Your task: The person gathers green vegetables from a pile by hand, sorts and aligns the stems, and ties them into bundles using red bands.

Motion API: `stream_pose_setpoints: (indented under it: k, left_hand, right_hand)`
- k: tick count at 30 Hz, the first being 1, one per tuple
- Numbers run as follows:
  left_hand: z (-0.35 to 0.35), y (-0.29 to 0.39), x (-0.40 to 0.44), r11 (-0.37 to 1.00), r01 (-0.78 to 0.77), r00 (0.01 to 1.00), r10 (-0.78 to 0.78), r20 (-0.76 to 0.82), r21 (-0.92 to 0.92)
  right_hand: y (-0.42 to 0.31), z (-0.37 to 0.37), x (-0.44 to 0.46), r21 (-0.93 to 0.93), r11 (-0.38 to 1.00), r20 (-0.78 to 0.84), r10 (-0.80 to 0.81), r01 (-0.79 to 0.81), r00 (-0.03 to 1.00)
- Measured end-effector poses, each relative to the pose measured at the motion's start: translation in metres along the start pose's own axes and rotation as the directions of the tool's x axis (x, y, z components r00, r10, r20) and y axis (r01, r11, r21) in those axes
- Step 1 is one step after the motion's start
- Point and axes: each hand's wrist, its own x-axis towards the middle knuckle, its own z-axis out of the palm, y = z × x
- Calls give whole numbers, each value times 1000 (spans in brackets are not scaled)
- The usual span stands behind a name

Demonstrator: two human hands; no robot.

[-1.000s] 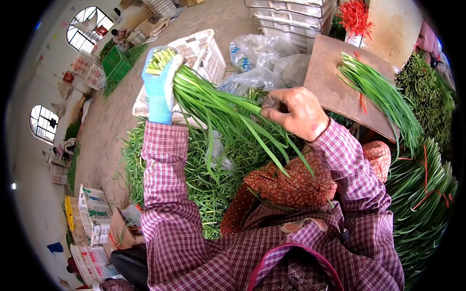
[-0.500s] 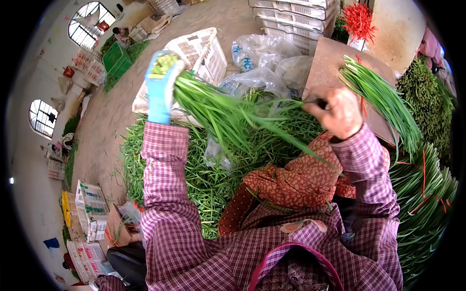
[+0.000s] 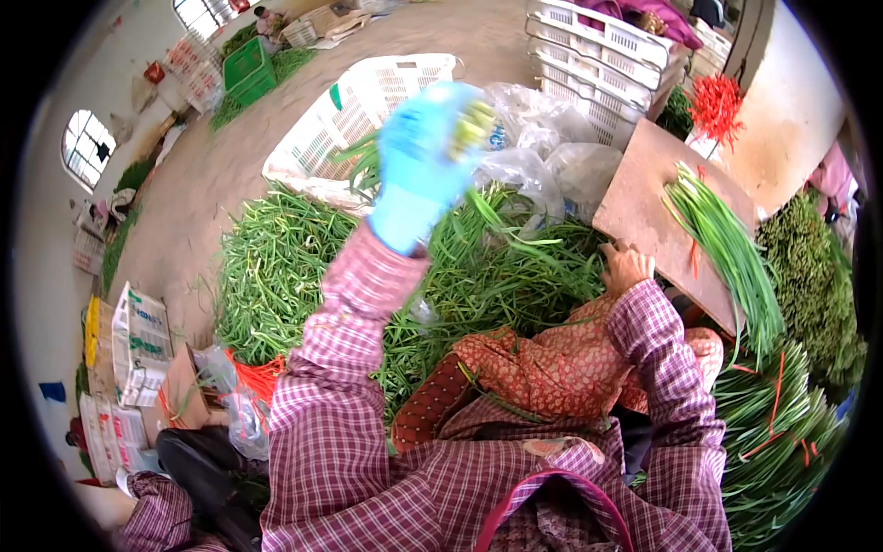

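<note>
My left hand (image 3: 425, 138), in a blue glove and blurred by motion, is raised over the leafy heap near the white crate. It grips a bunch of garlic chives (image 3: 474, 127); the pale cut ends stick out on its right and the glove hides much of the bunch. Bare and low, my right hand (image 3: 628, 269) is beside the near left edge of a brown board (image 3: 635, 198). Its fingers are curled, and what they hold, if anything, is hidden. On the board lies another bunch of chives (image 3: 722, 239), with a red tie near it.
Loose green leaves (image 3: 276, 276) are heaped before me. Behind them stand a white crate (image 3: 313, 138), clear plastic bags (image 3: 533, 175) and stacked white crates (image 3: 598, 69). Red ties (image 3: 716, 109) hang by the pillar. Tied bunches (image 3: 782, 442) lie at my right.
My left hand has swung right with the chives, its back now toward me. My right hand has dropped away from the leaf tips to the board's edge. The whole view has shifted slightly.
</note>
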Motion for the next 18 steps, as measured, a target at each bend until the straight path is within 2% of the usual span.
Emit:
stream_pose_setpoints:
  k: [1,2,3,4,5,6,7,9,12,14,16,18]
  left_hand:
    - [14,9,-6,991,-122,992,124,-37,59]
    - [28,17,-11,964,-238,967,247,-66,118]
    - [36,31,-14,947,-282,958,288,-14,156]
    - [43,45,-19,926,-328,944,326,42,185]
    - [51,60,-24,928,-332,943,326,60,167]
    - [59,75,-29,931,-336,942,328,77,146]
    - [73,88,-35,935,-349,937,349,14,56]
    - [107,127,-53,984,-165,977,172,127,-65]
    - [100,165,-62,946,-215,964,246,106,-241]
    - [89,179,-62,943,-91,966,162,201,-320]
    - [95,181,-63,938,-167,957,229,180,-304]
    - [96,196,-63,936,-106,978,160,137,-334]
  right_hand:
    - [-8,-21,-1,32,999,126,35,-39,991]
    - [-6,-25,-2,174,983,16,-63,60,998]
    - [-9,-34,-5,355,911,-140,-170,210,975]
    - [-14,-41,-8,458,823,-288,-219,335,932]
    - [-20,-50,-10,419,725,-537,-287,547,793]
    - [-28,-68,-17,472,596,-602,-320,650,731]
    - [-32,-82,-24,505,506,-638,-327,699,697]
    - [-46,-96,-34,585,353,-683,-272,731,678]
    - [-56,-88,-44,681,183,-700,-120,709,704]
    - [-59,-69,-47,718,60,-696,16,694,718]
    - [-64,-51,-48,705,-60,-693,152,707,705]
    - [-77,-34,-47,642,-154,-703,273,751,657]
